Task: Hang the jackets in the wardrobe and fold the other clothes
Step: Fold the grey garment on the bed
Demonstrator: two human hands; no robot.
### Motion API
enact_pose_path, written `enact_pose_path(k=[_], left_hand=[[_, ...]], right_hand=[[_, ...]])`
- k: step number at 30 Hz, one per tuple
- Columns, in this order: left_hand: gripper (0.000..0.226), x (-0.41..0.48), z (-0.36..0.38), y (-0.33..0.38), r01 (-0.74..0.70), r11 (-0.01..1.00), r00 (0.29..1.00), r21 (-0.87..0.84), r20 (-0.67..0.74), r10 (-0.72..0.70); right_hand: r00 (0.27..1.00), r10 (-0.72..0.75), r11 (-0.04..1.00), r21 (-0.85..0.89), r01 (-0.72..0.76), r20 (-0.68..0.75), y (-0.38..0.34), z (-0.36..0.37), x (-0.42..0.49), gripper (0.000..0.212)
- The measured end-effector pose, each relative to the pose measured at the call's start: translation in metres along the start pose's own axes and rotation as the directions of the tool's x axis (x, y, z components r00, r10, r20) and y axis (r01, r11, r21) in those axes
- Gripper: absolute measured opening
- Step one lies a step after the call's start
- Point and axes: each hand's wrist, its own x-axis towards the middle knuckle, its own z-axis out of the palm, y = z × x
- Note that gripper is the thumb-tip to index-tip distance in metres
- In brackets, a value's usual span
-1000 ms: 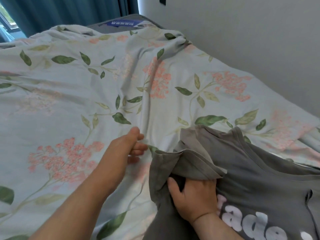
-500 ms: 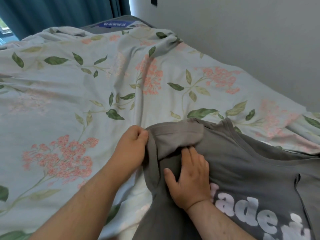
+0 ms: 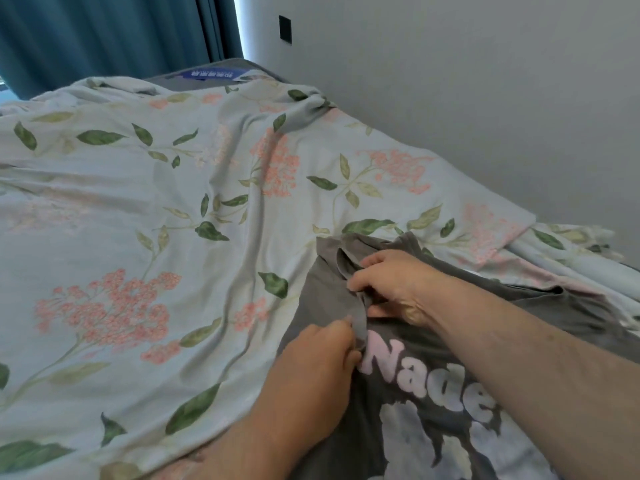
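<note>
A grey T-shirt (image 3: 322, 299) with pale printed letters lies on the bed at the lower right, chest side up. Its sleeve is bunched into a fold near the shirt's upper left corner. My left hand (image 3: 311, 372) pinches the lower end of that sleeve fold, just left of the lettering. Above it, my right hand (image 3: 391, 282) grips the upper part of the same fold with curled fingers, its forearm lying across the shirt. The shirt's lower part runs out of the frame.
The floral duvet (image 3: 145, 237), pale blue with pink flowers and green leaves, covers the bed to the left and behind. A grey wall (image 3: 467, 109) runs along the bed's right side. Teal curtains (image 3: 104, 32) hang at the far end.
My right hand has moved up from lying flat on the shirt and now grips the sleeve fold. My left hand has shifted down and right to pinch the fold's lower end.
</note>
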Motion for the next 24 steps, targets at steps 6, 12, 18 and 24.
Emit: enact_pose_path(k=[6, 12, 18, 24], left_hand=[[0.017, -0.013, 0.025, 0.016, -0.038, 0.985, 0.973, 0.170, 0.230, -0.002], [0.033, -0.025, 0.017, 0.005, -0.097, 0.986, 0.984, 0.137, -0.133, 0.115], [0.077, -0.023, 0.037, -0.024, 0.085, 0.895, 0.970, 0.439, 0.169, -0.175], [0.064, -0.005, 0.024, -0.009, 0.100, 0.855, 0.990, 0.510, 0.033, -0.136]], right_hand=[[0.945, -0.007, 0.974, 0.210, 0.080, -0.327, 0.035, -0.026, 0.018, 0.032], [0.936, -0.072, 0.952, 0.256, 0.167, -0.344, 0.074, -0.019, 0.019, 0.027], [0.926, 0.010, 0.922, 0.363, 0.138, -0.378, 0.091, -0.019, 0.032, 0.009], [0.928, -0.172, 0.950, 0.195, 0.246, -0.332, 0.085, -0.039, 0.008, 0.015]])
